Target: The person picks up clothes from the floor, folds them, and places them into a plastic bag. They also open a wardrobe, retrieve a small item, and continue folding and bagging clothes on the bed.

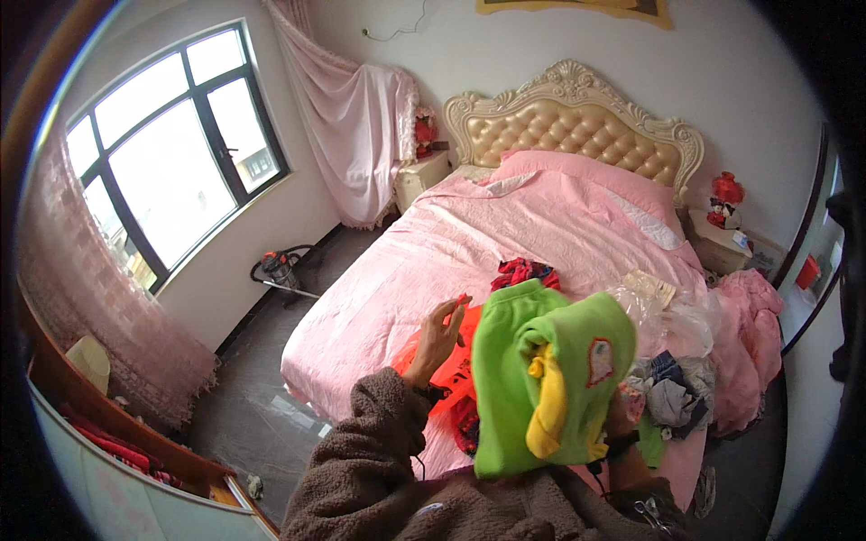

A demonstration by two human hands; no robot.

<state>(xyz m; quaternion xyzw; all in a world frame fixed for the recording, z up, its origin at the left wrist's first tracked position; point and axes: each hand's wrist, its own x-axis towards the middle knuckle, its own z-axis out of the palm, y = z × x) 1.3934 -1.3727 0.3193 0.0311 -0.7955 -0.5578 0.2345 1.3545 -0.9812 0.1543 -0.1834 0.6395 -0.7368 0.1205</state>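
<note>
A folded bright green garment (505,388) with a yellow knotted part and a small white patch edged in red is held up in front of me, over the bed. My right hand (622,419) grips it from the right side, mostly hidden behind the cloth. To its left, my left hand (437,344) is raised with bent fingers, a bit of red at the fingertips. That red looks like the edge of the red plastic bag (431,361), which lies on the bed beside and partly behind the garment. Dark red patterned cloth (525,272) shows just beyond the garment.
The bed has a pink cover (379,288) and a tufted headboard (586,135). Clear plastic wrapping (658,316) and a heap of grey and dark clothes (672,392) lie at right. A vacuum cleaner (280,269) stands left; an open drawer (135,451) is at lower left.
</note>
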